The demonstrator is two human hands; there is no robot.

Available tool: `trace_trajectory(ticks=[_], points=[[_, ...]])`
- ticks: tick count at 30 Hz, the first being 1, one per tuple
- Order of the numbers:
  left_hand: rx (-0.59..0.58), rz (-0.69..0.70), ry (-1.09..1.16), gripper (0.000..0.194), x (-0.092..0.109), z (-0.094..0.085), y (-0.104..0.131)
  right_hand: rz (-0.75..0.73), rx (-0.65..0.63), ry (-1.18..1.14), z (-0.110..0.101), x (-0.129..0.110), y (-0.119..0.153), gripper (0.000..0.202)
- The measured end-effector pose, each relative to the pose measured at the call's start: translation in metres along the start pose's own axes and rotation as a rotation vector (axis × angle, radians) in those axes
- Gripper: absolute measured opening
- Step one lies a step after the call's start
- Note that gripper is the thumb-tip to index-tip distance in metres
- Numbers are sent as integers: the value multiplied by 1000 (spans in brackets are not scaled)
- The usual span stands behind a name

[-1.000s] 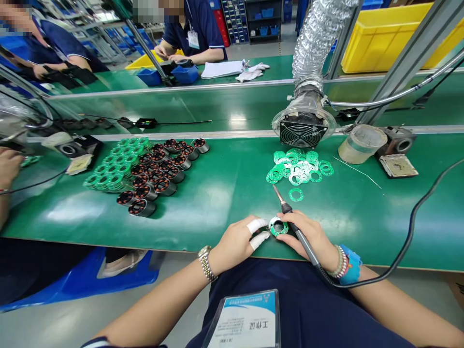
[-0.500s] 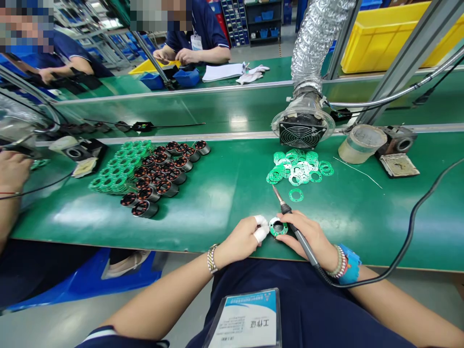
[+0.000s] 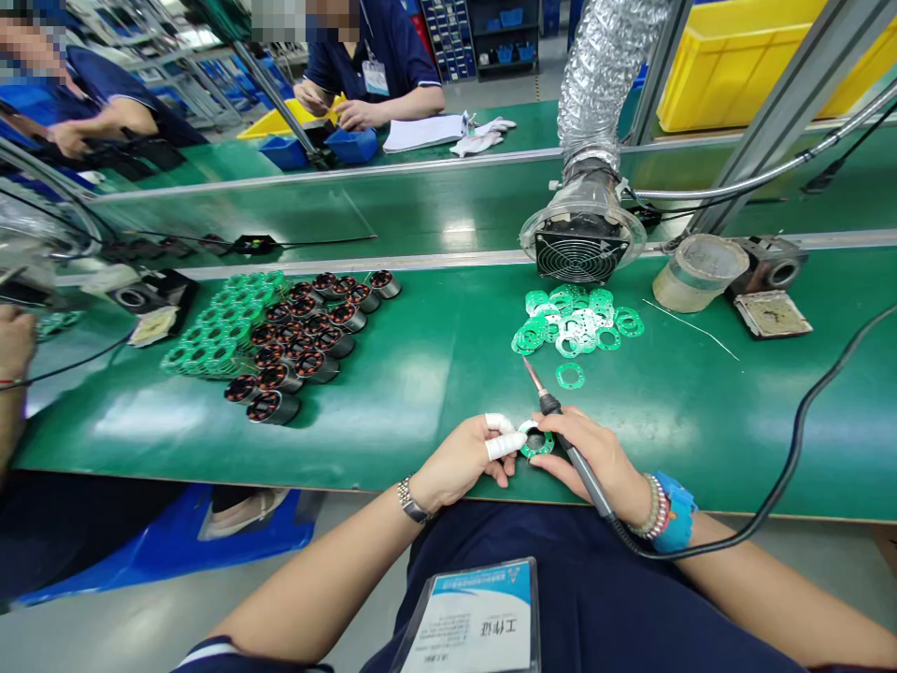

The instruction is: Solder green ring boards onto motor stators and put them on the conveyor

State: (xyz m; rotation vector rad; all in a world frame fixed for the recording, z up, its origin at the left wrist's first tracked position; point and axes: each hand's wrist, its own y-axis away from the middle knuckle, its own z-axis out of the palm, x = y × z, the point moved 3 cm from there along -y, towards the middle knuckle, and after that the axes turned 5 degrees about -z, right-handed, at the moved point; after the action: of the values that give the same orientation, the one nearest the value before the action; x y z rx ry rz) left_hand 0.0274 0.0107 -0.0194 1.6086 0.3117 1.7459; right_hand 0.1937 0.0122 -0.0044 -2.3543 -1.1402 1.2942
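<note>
Near the bench's front edge, a green ring-shaped circuit board (image 3: 536, 449) with a dark centre is held between my two hands. My left hand (image 3: 466, 458), white wraps on its thumb and index finger, has its wrapped thumb pressed on the ring's left side. My right hand (image 3: 603, 456) grips the ring's right side between thumb and fingers and also holds a soldering iron (image 3: 583, 467). The iron's tip points up and away, clear of the ring. Beyond it lie one loose ring board (image 3: 570, 376) and a pile of green ring boards (image 3: 578, 322). What is under the held ring is hidden.
Several copper-wound motor stators (image 3: 315, 365) and rows of green boards (image 3: 220, 322) stand to the left. A fan with a duct (image 3: 581, 254) sits behind the pile. At right are a cup (image 3: 697, 280), an iron stand (image 3: 775, 313) and a solder wire (image 3: 690, 327). Co-workers sit opposite and at left.
My left thumb has straightened and moved right onto the ring, while its other fingers have loosened below. My right hand, the iron and the ring hold nearly still. The view has shifted slightly.
</note>
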Motion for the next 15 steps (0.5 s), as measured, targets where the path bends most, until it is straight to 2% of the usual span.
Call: trace_trajectory(ticks=[3, 7, 10, 15], points=[[80, 58, -140, 32, 5, 2, -1, -1, 5, 35, 3, 0, 1, 29], [165, 147, -281, 29, 6, -5, 8, 25, 6, 100, 8, -1, 3, 30], [198, 172, -345, 27, -3, -8, 18, 40, -10, 95, 8, -3, 3, 33], [186, 260, -401, 21, -18, 2, 24, 10, -24, 8, 0, -3, -1, 38]])
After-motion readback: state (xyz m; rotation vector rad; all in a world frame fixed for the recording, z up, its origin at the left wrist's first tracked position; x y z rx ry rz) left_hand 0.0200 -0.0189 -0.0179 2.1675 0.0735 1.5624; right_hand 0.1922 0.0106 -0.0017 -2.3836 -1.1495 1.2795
